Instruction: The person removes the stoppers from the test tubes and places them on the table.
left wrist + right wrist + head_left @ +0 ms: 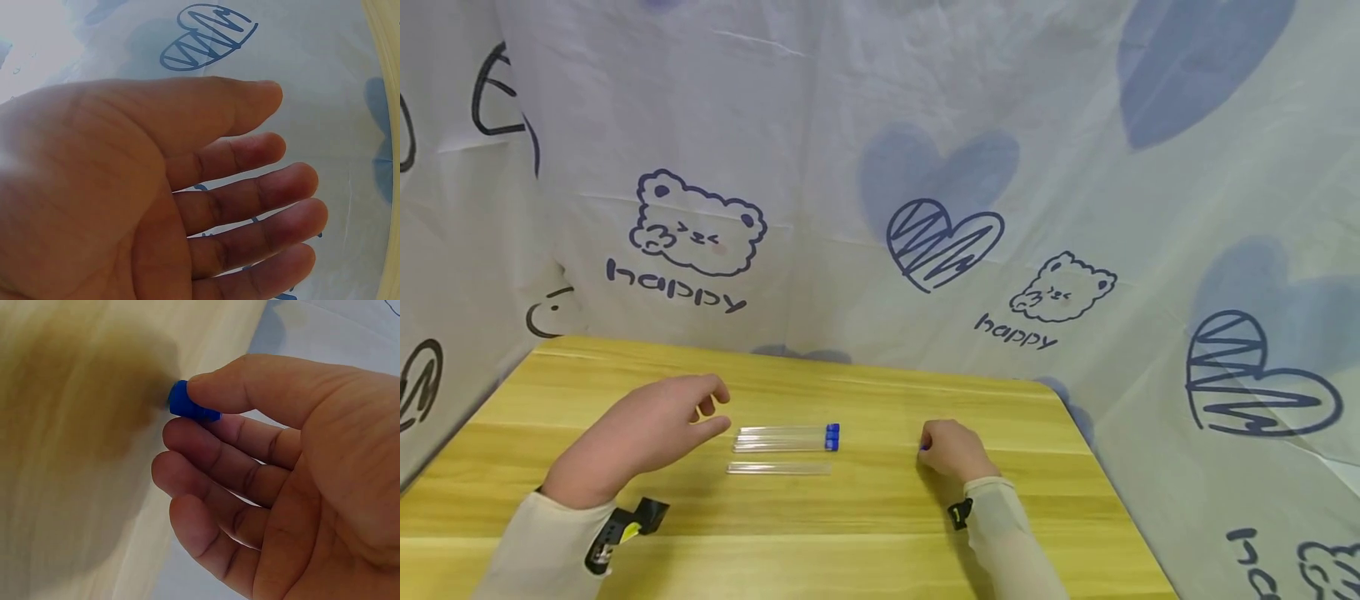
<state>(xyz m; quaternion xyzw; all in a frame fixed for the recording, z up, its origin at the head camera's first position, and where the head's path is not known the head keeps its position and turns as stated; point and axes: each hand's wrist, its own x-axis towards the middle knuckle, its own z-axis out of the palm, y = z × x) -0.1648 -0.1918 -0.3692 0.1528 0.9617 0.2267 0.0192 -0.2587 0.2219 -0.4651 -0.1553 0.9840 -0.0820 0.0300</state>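
Between thumb and fingers, my right hand (955,450) pinches a small blue cap (190,402), seen best in the right wrist view. That hand is low over the right part of the table. At the left, my left hand (658,425) hovers with its fingers loosely bent and nothing in them. Just right of its fingertips lie several clear test tubes (778,439) side by side, their blue caps (832,437) pointing right. Nearer to me, a single clear tube without a cap (778,468) lies parallel to them.
The wood-grain table (820,542) has rounded far corners. A pale cloth (820,150) printed with hearts and bears hangs behind it and along both sides. Each wrist wears a dark strap, the left one (617,533) with a small black block on it.
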